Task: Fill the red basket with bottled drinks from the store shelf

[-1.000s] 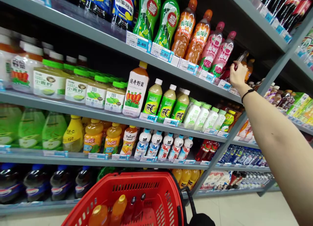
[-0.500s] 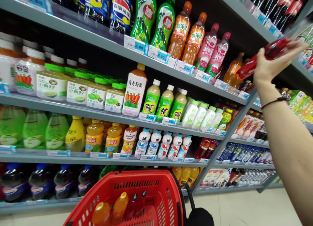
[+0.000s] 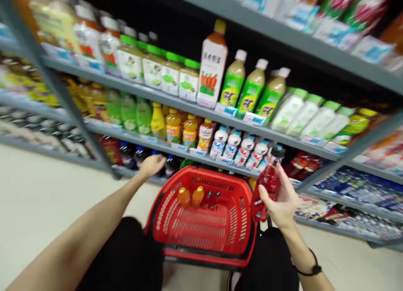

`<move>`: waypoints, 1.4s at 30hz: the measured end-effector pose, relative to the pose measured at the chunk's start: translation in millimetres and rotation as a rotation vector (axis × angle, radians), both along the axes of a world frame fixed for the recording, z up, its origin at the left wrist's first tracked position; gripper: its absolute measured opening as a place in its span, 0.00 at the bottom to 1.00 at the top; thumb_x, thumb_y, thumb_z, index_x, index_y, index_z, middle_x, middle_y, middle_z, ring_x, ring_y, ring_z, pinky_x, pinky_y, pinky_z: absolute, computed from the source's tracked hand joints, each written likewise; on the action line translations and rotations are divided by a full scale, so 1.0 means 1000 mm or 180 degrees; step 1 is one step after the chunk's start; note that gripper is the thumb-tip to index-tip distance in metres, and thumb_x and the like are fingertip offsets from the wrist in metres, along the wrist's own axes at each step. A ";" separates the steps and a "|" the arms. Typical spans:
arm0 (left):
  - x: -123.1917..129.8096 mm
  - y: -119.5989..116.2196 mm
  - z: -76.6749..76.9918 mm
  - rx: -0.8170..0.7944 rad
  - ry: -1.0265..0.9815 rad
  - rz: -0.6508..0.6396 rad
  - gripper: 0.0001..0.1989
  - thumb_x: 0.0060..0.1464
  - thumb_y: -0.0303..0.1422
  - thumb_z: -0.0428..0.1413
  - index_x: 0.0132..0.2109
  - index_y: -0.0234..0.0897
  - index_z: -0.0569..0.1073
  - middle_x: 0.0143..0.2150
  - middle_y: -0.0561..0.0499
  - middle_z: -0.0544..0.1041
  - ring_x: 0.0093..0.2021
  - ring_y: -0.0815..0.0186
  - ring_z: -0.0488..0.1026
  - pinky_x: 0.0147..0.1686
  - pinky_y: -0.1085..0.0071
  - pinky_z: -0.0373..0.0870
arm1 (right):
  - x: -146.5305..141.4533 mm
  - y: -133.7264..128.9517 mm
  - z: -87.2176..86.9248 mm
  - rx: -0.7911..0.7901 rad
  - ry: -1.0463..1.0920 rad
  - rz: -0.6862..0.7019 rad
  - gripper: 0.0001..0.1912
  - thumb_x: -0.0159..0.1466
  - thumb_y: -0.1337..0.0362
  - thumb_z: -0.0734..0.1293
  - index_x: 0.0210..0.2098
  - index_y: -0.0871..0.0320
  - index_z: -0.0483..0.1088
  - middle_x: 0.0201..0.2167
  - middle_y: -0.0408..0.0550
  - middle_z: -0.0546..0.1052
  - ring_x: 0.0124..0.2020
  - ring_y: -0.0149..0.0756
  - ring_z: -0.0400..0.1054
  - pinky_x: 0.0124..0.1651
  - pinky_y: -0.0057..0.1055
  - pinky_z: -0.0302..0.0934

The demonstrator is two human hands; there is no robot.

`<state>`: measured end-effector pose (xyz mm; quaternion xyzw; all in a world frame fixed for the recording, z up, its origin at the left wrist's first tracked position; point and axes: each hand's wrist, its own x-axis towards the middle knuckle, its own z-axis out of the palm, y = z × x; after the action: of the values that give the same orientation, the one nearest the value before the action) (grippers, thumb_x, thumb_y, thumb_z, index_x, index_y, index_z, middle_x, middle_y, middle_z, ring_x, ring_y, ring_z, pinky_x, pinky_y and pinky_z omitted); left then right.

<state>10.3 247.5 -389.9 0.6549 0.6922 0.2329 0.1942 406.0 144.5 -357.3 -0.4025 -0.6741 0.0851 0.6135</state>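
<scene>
- I have the right hand (image 3: 285, 200) wrapped around a red drink bottle (image 3: 267, 179), thumb on the near side, palm and fingers on the other.
- That bottle is cap up, leaning, at the right edge of the red basket (image 3: 201, 228); I cannot tell whether the two touch.
- I see the left hand (image 3: 153, 165) loose, fingers stretched out, beyond the basket's far left corner and in front of the dark bottles (image 3: 126, 150) on the bottom shelf.
- Inside the basket, two orange drink bottles (image 3: 190, 197) sit side by side in the far left corner.
- Just right of them, along the far edge, I make out two dark-capped bottles (image 3: 212, 199).
- My view has black-clad legs (image 3: 122, 257) on both sides of the basket's near edge.
- A black wristband (image 3: 310, 269) circles the right wrist.
- Beyond, green-capped jars (image 3: 171, 74) line the front edge of a grey shelf (image 3: 176, 102).
</scene>
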 end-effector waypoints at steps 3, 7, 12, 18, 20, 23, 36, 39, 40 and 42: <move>0.017 0.020 -0.009 0.0094 -0.0111 -0.0092 0.12 0.62 0.28 0.56 0.28 0.31 0.72 0.26 0.51 0.71 0.33 0.69 0.66 0.37 0.73 0.57 | -0.016 0.003 -0.061 -0.0653 0.0204 0.0417 0.39 0.62 0.67 0.77 0.71 0.58 0.66 0.67 0.57 0.70 0.65 0.50 0.70 0.69 0.47 0.66; 0.066 0.036 0.001 0.0302 -0.0620 -0.0755 0.15 0.66 0.34 0.51 0.39 0.32 0.80 0.30 0.52 0.75 0.33 0.70 0.68 0.38 0.75 0.60 | -0.039 0.021 -0.087 -0.1165 0.0266 0.0865 0.38 0.62 0.66 0.77 0.70 0.60 0.67 0.69 0.58 0.67 0.66 0.48 0.69 0.71 0.46 0.64; 0.120 -0.007 0.001 0.0021 -0.2463 -0.1766 0.27 0.69 0.48 0.47 0.31 0.32 0.74 0.24 0.52 0.71 0.24 0.72 0.63 0.30 0.73 0.60 | -0.056 0.024 -0.109 -0.1372 0.0118 0.1225 0.38 0.62 0.65 0.77 0.70 0.58 0.67 0.69 0.56 0.68 0.68 0.50 0.66 0.71 0.47 0.65; 0.117 -0.034 -0.012 -0.0166 -0.2675 -0.2272 0.21 0.62 0.49 0.60 0.38 0.32 0.75 0.28 0.54 0.72 0.28 0.72 0.65 0.30 0.73 0.60 | -0.046 0.003 -0.126 -0.1756 0.0228 0.1713 0.41 0.60 0.71 0.78 0.70 0.51 0.67 0.67 0.53 0.70 0.65 0.49 0.70 0.67 0.44 0.70; 0.117 -0.034 -0.011 -0.0134 -0.2741 -0.2213 0.21 0.59 0.49 0.63 0.39 0.31 0.76 0.31 0.52 0.74 0.29 0.71 0.66 0.31 0.73 0.61 | -0.044 0.004 -0.122 -0.1857 0.0364 0.1729 0.40 0.60 0.71 0.79 0.69 0.48 0.68 0.68 0.51 0.70 0.66 0.48 0.69 0.68 0.43 0.69; 0.120 -0.034 -0.009 0.0058 -0.2982 -0.1965 0.21 0.59 0.48 0.64 0.39 0.32 0.74 0.31 0.52 0.73 0.28 0.72 0.65 0.30 0.73 0.59 | -0.045 0.011 -0.115 -0.2217 0.0626 0.1816 0.40 0.60 0.64 0.80 0.69 0.47 0.67 0.67 0.50 0.71 0.65 0.49 0.71 0.67 0.43 0.69; 0.098 -0.010 -0.016 0.1051 -0.3637 -0.0971 0.25 0.56 0.53 0.65 0.34 0.32 0.76 0.24 0.56 0.66 0.23 0.77 0.55 0.24 0.72 0.48 | -0.067 0.006 -0.118 -0.3296 0.0219 0.1606 0.27 0.54 0.54 0.82 0.47 0.57 0.75 0.45 0.52 0.82 0.46 0.45 0.78 0.53 0.38 0.74; 0.098 -0.008 -0.018 0.0924 -0.3771 -0.0819 0.23 0.55 0.49 0.67 0.35 0.30 0.77 0.25 0.56 0.68 0.23 0.77 0.56 0.24 0.73 0.49 | -0.065 0.007 -0.117 -0.3294 0.0381 0.1552 0.24 0.54 0.54 0.83 0.43 0.56 0.74 0.35 0.48 0.81 0.32 0.39 0.76 0.38 0.34 0.75; 0.099 -0.008 -0.018 0.0852 -0.3829 -0.0729 0.21 0.55 0.47 0.67 0.35 0.30 0.77 0.24 0.57 0.66 0.23 0.78 0.55 0.24 0.73 0.48 | -0.064 0.007 -0.117 -0.3341 0.0487 0.1617 0.24 0.54 0.54 0.82 0.43 0.56 0.74 0.32 0.46 0.80 0.26 0.36 0.73 0.32 0.32 0.74; 0.100 -0.008 -0.017 0.0693 -0.3965 -0.0563 0.17 0.59 0.42 0.66 0.34 0.30 0.76 0.22 0.60 0.61 0.22 0.79 0.52 0.23 0.73 0.46 | -0.063 0.008 -0.117 -0.3472 0.0780 0.1884 0.25 0.57 0.54 0.81 0.46 0.54 0.72 0.32 0.46 0.80 0.21 0.33 0.69 0.25 0.32 0.71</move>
<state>110.4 239.4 -407.3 0.4674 0.3653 0.6221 0.5110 342.9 152.3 -473.8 -0.4411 -0.5413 0.6281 0.3434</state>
